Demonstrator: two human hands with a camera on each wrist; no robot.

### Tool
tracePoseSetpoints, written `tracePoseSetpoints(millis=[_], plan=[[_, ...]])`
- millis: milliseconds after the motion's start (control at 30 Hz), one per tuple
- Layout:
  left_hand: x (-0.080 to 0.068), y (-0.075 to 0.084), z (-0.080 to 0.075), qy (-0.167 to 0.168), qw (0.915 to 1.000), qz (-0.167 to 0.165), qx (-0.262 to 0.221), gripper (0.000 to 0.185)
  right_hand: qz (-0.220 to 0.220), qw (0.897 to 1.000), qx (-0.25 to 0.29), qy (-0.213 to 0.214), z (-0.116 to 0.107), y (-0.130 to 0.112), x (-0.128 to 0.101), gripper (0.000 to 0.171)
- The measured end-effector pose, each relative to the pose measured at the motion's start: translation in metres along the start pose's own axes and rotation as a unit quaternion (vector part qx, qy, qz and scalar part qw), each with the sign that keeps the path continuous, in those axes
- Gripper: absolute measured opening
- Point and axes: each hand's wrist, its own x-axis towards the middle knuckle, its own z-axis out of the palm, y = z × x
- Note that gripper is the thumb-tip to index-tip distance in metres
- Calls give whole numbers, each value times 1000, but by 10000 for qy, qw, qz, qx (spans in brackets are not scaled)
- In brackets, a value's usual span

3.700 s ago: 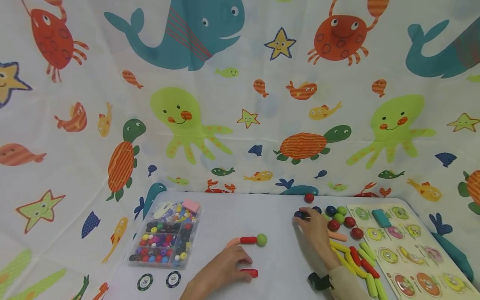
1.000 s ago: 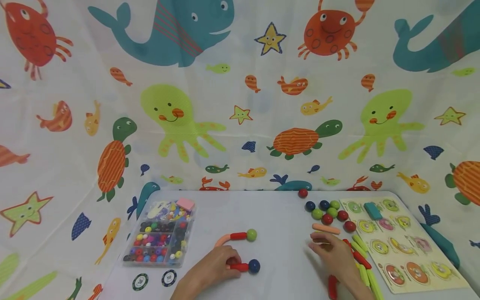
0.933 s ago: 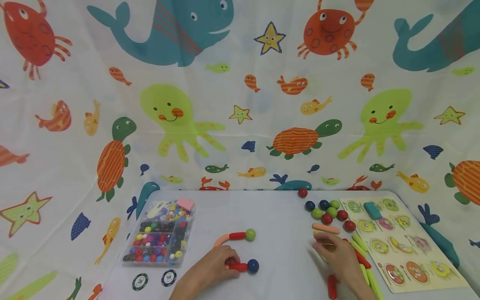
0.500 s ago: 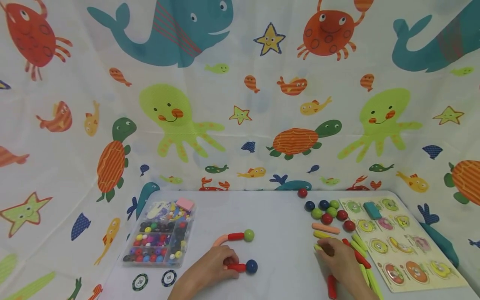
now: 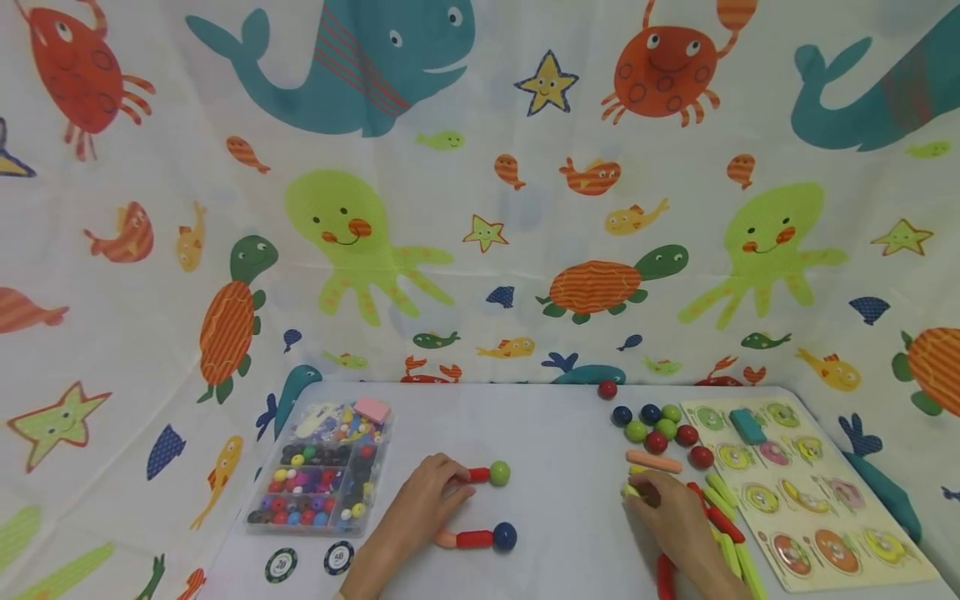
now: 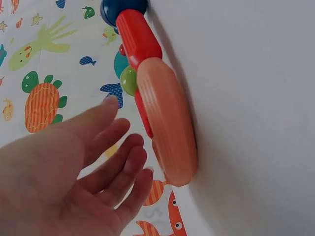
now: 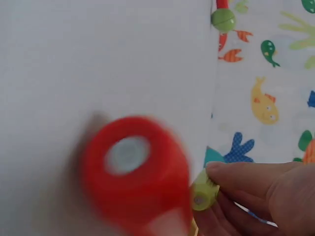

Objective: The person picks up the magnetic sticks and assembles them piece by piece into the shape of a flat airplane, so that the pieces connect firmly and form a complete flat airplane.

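My left hand (image 5: 427,497) has loosely bent fingers and holds nothing; in the left wrist view the fingers are apart from the nearest chain. That chain has a curved peach stick (image 6: 170,123), a short red stick (image 5: 475,539) and a dark blue ball (image 5: 505,537). Beyond it, another red stick (image 5: 477,475) with a green ball (image 5: 499,473) is partly hidden by the hand in the head view. My right hand (image 5: 675,512) pinches a yellow-green stick (image 7: 204,191) between thumb and fingers. A blurred red stick (image 7: 138,167) stands close to the right wrist camera.
Several loose balls (image 5: 656,442) lie at the back right, near a peach stick (image 5: 654,461). Green and red sticks (image 5: 722,521) lie beside a picture board (image 5: 813,500) with a teal block (image 5: 747,426). At left are a bead box (image 5: 318,475) and two chips (image 5: 281,565).
A blue ball has joined the near red stick. My left hand has let go of that chain and moved towards the farther one. My right hand went from the balls to the sticks.
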Motion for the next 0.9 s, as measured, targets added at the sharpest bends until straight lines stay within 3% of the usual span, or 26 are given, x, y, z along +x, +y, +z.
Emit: tracePoseSetpoints(millis=[167, 467, 900], plan=[[7, -2, 7, 229, 9994, -81, 227, 24, -160, 9974, 701, 112, 4, -20, 12, 26], [17, -3, 15, 42, 9994, -266, 232, 29, -440, 9840, 1709, 235, 32, -72, 41, 25], [21, -3, 17, -80, 9997, -116, 221, 24, 52, 9693, 2458, 45, 89, -122, 68, 25]])
